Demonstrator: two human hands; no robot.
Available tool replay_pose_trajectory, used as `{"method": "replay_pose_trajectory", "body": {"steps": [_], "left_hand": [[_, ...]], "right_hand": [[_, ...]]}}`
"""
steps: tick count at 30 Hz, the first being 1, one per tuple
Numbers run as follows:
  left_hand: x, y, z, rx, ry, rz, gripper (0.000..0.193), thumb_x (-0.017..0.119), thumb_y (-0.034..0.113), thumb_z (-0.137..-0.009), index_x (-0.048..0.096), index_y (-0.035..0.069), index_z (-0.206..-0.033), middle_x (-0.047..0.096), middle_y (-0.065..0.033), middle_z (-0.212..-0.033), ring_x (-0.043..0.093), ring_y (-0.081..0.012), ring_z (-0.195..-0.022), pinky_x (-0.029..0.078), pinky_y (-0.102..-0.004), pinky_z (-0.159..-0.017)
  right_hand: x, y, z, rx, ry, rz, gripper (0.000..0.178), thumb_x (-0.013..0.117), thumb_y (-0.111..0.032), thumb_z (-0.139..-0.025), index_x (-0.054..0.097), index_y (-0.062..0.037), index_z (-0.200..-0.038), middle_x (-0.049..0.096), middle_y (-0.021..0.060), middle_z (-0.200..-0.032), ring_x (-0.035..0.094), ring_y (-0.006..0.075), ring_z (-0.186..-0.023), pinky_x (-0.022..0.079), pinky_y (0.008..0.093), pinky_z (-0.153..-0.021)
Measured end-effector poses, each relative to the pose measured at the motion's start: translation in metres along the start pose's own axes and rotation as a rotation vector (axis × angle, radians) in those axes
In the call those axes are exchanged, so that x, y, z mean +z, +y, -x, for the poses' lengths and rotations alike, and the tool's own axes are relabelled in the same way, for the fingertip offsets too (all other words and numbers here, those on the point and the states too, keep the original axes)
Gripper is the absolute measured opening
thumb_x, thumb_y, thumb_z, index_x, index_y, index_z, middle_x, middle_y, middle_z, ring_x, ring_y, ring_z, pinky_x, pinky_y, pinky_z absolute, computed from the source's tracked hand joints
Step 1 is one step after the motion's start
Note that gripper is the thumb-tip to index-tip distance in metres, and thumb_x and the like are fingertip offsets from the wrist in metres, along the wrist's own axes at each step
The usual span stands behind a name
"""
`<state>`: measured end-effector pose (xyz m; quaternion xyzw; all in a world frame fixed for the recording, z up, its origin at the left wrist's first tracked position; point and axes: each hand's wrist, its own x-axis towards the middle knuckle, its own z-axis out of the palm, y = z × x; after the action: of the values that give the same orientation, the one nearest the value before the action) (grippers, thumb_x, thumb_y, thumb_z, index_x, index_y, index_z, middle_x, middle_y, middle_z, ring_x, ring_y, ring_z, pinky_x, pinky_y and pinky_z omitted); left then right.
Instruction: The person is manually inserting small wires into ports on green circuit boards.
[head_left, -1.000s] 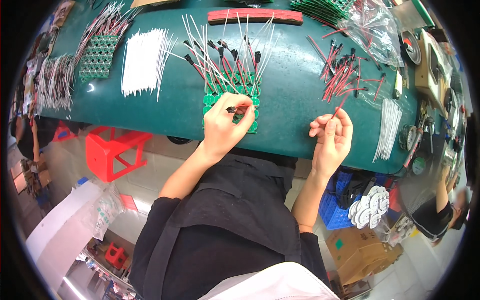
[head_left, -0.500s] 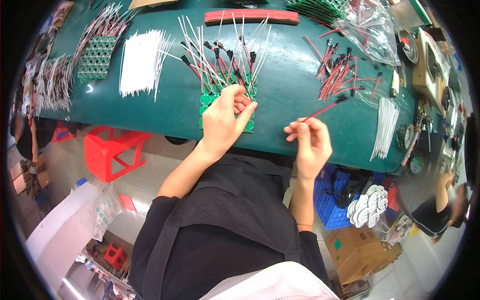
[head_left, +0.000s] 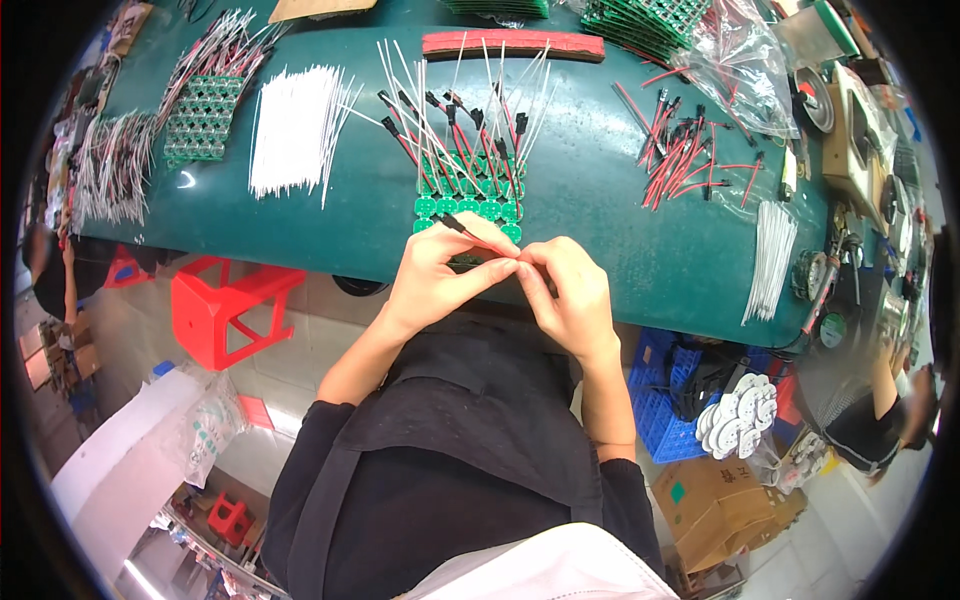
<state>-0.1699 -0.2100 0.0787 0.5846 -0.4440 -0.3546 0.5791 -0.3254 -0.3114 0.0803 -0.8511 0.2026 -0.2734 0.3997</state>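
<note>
My left hand (head_left: 428, 278) and my right hand (head_left: 575, 298) meet at the front edge of the table. A short red-and-black wire lead (head_left: 480, 240) with a black plug lies across my left fingers, which are closed on it. My right thumb and forefinger pinch at the lead's other end, whose tip is hidden by the fingertips. Just beyond my hands lies a green circuit board panel (head_left: 440, 208) of small round boards. Several red-and-black leads with black plugs and long white wires rise from its far part. My left hand covers its near edge.
A pile of loose red-and-black leads (head_left: 680, 165) lies to the right, white wires (head_left: 768, 255) beyond it. On the left are a white wire bundle (head_left: 295, 130) and a wired green panel (head_left: 200, 115). A red bar (head_left: 515, 46) lies at the back. A blue crate (head_left: 655, 400) stands below.
My right hand has moved left to meet my left hand, which came down nearer to me. The lead from my right hand now lies across my left fingers. The panel has shifted slightly right.
</note>
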Motion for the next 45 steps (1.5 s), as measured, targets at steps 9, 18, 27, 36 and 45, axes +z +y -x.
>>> {"method": "replay_pose_trajectory", "body": {"steps": [9, 18, 27, 36, 45], "left_hand": [[0.000, -0.014, -0.008, -0.077, 0.317, -0.289, 0.008, 0.071, 0.002, -0.081, 0.066, -0.001, -0.086, 0.068, -0.0074, -0.084, 0.066, -0.0142, -0.071, 0.054, -0.0261, -0.065], [0.000, -0.016, -0.007, -0.018, 0.286, -0.373, 0.010, 0.069, 0.003, -0.081, 0.064, -0.001, -0.088, 0.067, -0.0084, -0.082, 0.066, -0.0170, -0.070, 0.054, -0.0278, -0.065], [0.005, -0.022, -0.006, 0.093, 0.318, -0.420, 0.014, 0.072, 0.000, -0.079, 0.061, 0.001, -0.088, 0.065, -0.0080, -0.082, 0.067, -0.0160, -0.068, 0.054, -0.0268, -0.062], [0.006, -0.025, -0.008, 0.163, 0.331, -0.502, 0.014, 0.072, 0.000, -0.078, 0.061, 0.002, -0.086, 0.065, -0.0064, -0.080, 0.066, -0.0158, -0.066, 0.054, -0.0263, -0.059], [0.012, -0.024, -0.012, 0.115, 0.296, -0.582, 0.026, 0.077, 0.006, -0.078, 0.059, 0.005, -0.097, 0.066, -0.0043, -0.081, 0.062, -0.0111, -0.065, 0.050, -0.0238, -0.059]], "right_hand": [[-0.055, 0.051, -0.012, 0.567, 0.280, 0.821, 0.029, 0.066, -0.031, -0.089, 0.057, -0.0044, -0.096, 0.060, 0.0129, -0.088, 0.062, 0.0327, -0.083, 0.050, 0.0444, -0.071], [-0.052, 0.057, -0.003, 0.583, 0.288, 0.656, 0.015, 0.063, -0.017, -0.087, 0.058, -0.0026, -0.087, 0.062, 0.0130, -0.081, 0.063, 0.0303, -0.070, 0.051, 0.0417, -0.066], [-0.053, 0.053, 0.021, 0.684, 0.605, -0.504, 0.009, 0.054, -0.009, -0.095, 0.054, -0.0034, -0.089, 0.052, 0.0001, -0.071, 0.047, 0.0072, -0.057, 0.041, 0.0232, -0.050], [-0.052, 0.036, 0.018, 0.508, 0.702, -1.087, 0.008, 0.052, -0.012, -0.098, 0.052, -0.0039, -0.098, 0.054, 0.0058, -0.082, 0.051, 0.0142, -0.067, 0.040, 0.0229, -0.048], [-0.039, 0.026, 0.036, 0.796, 0.365, -2.043, 0.011, 0.050, -0.016, -0.098, 0.052, -0.0051, -0.101, 0.044, 0.0021, -0.082, 0.038, 0.0093, -0.064, 0.036, 0.0158, -0.041]]}}
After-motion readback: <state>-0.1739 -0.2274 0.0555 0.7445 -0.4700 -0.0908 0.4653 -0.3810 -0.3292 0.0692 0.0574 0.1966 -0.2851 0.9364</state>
